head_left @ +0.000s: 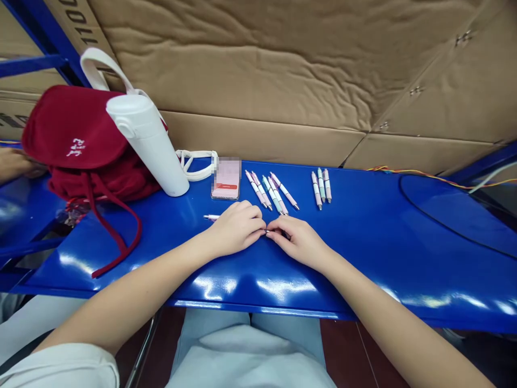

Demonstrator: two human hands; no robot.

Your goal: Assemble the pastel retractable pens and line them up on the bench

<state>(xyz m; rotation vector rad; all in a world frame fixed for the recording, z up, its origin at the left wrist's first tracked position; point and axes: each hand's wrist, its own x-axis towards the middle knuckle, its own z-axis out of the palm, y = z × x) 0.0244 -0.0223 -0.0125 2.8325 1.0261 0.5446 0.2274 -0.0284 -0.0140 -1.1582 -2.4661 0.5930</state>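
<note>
My left hand (238,229) and my right hand (299,240) meet above the blue table, both closed in a pinch. Between their fingertips shows a small dark, shiny pen part (267,231); the fingers hide most of it. Something dark also shows inside my right hand's curled fingers. One end of a pen (210,217) sticks out to the left behind my left hand; whether it is held or lies on the table I cannot tell. Just beyond my hands lie several pastel pens (273,193). Farther right, three more pens (321,187) lie side by side.
A pink phone-like item (226,180) lies by the cardboard wall (242,81). A white bottle (151,148) and a red bag (81,129) stand at the left of the blue table (363,258). Cables (436,215) run across the right. Another person's hand (16,164) shows far left.
</note>
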